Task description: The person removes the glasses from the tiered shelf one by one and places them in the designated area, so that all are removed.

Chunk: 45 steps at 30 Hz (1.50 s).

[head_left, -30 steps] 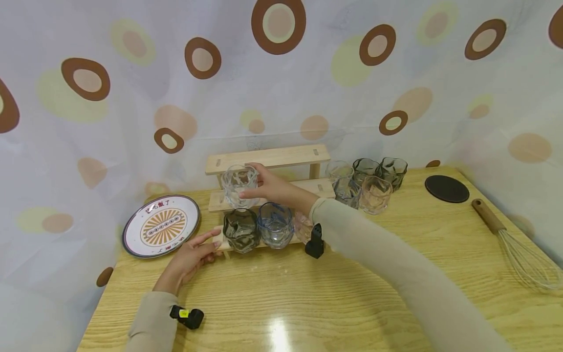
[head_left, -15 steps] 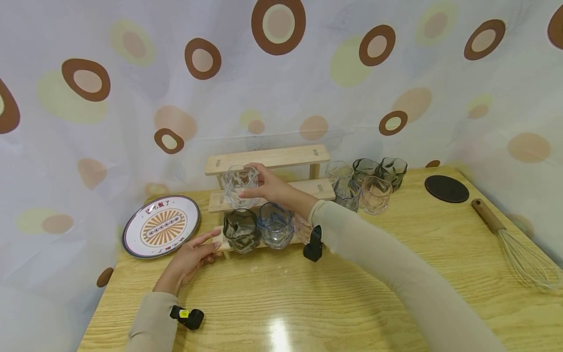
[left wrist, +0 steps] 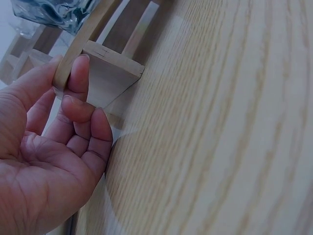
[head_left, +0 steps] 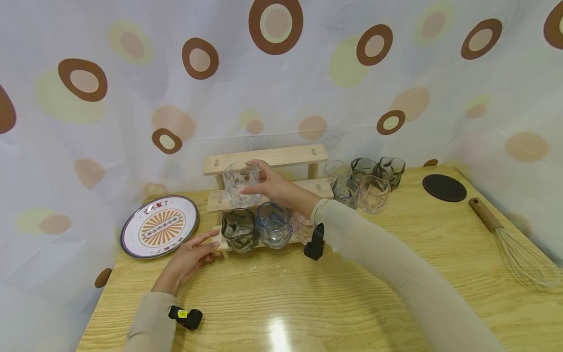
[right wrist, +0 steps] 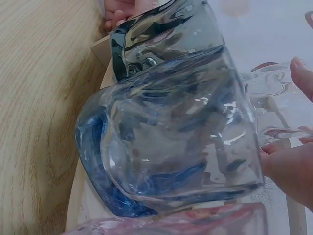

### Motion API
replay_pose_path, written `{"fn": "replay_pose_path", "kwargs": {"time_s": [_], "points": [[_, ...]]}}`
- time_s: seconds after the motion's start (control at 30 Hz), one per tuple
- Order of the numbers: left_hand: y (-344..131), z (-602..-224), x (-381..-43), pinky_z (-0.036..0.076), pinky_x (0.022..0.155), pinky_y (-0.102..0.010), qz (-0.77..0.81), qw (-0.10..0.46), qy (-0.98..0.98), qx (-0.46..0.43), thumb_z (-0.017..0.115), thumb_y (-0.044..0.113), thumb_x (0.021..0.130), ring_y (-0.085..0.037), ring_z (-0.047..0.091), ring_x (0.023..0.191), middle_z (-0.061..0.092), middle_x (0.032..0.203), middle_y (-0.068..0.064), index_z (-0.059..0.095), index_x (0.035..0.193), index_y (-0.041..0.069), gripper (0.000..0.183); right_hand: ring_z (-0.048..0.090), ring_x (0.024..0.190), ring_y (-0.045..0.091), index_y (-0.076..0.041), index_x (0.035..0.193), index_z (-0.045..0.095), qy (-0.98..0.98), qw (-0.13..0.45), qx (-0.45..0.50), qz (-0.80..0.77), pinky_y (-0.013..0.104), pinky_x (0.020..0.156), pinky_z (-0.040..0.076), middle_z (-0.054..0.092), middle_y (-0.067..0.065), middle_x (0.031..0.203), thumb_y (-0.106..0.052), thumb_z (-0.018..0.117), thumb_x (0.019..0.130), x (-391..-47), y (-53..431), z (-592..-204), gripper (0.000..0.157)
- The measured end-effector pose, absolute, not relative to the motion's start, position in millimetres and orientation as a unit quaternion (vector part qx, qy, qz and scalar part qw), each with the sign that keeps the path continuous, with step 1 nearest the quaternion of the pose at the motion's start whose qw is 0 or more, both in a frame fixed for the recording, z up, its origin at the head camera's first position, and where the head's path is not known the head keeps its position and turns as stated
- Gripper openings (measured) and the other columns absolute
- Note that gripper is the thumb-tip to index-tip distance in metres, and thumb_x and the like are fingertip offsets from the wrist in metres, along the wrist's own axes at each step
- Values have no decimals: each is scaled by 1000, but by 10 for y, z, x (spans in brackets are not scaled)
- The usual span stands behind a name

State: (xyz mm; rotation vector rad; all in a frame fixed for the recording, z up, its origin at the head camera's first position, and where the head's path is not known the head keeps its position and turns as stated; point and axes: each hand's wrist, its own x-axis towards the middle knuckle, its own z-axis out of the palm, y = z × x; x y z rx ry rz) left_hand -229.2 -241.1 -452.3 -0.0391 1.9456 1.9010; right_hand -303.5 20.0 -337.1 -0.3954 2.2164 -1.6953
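My right hand (head_left: 274,188) grips a clear glass tumbler (head_left: 239,177) at the left end of the middle tier of a wooden step rack (head_left: 266,159). Whether the tumbler's base touches that tier cannot be told. At the lower left, my left hand (head_left: 186,259) pinches the end of the bottom tier's board (left wrist: 62,73) between thumb and fingers. Along this tier stand a dark grey tumbler (head_left: 239,232), a blue-tinted tumbler (right wrist: 181,142) and a pink tumbler (head_left: 301,229), the last partly hidden by my right forearm.
Right of the rack, several clear, grey, bluish and pink tumblers (head_left: 374,194) stand close together. Farther right lie a black round mat (head_left: 444,187) and a whisk (head_left: 519,249). A patterned plate (head_left: 160,227) sits to the left. A spotted curtain (head_left: 264,88) hangs behind the table (head_left: 308,308).
The clear tumbler has risen slightly and shifted a little right in my right hand, its rim now higher against the rack. My left hand stays on the board.
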Motion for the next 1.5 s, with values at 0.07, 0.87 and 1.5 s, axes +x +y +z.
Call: {"fn": "replay_pose_path", "kwargs": {"time_s": [0.07,0.87,1.5], "points": [[-2411,-4520,-2292,47,65,-22,684,208,699,-14,62,15,93,-9,55,69,61,93,-2,40,144,7,57,46,120,29,-26,147,28,766,164,-141,-605,44,92,43,37,15,140,-17,74,84,-3033,221,-3339,78],[-2403,-4511,-2261,47,67,-23,673,209,709,-16,64,19,92,-9,61,79,54,114,-7,40,144,8,58,54,107,30,-23,148,29,780,110,-163,-594,46,94,43,54,10,99,-15,69,88,-2790,1318,-2994,73],[-2417,-4474,-2243,47,68,-23,670,214,710,-9,63,20,93,-8,60,80,52,113,-5,41,144,9,57,49,101,14,-25,150,19,801,18,-47,-596,28,92,39,45,2,103,-22,62,93,-2520,2753,-3073,72]]}}
